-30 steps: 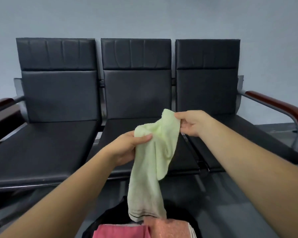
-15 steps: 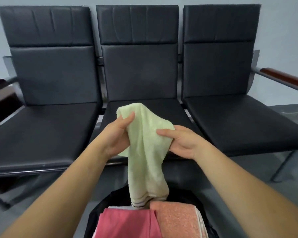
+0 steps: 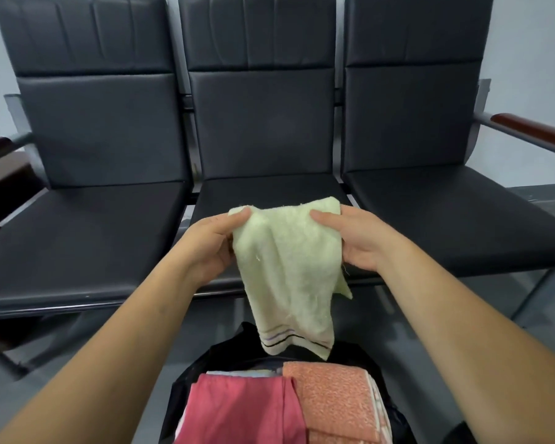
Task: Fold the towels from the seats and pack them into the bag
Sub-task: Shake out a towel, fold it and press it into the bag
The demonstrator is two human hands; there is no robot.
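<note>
A pale green towel point(image 3: 289, 267) with dark stripes near its lower hem hangs in front of the middle seat. My left hand point(image 3: 210, 245) pinches its upper left corner and my right hand point(image 3: 354, 238) pinches its upper right corner, so the top edge is spread between them. The hem dangles just above an open black bag point(image 3: 186, 386) on the floor. Inside the bag lie a folded red towel point(image 3: 241, 411) on the left and a folded orange towel point(image 3: 334, 402) on the right.
A row of three black padded seats point(image 3: 87, 238) stands against a grey wall, with wooden armrests point(image 3: 532, 129) at both ends. Nothing lies on the seat cushions. Grey floor surrounds the bag.
My hands have moved apart along the towel's top edge, spreading it wide where it was bunched before. The view has tilted down, showing more of the bag.
</note>
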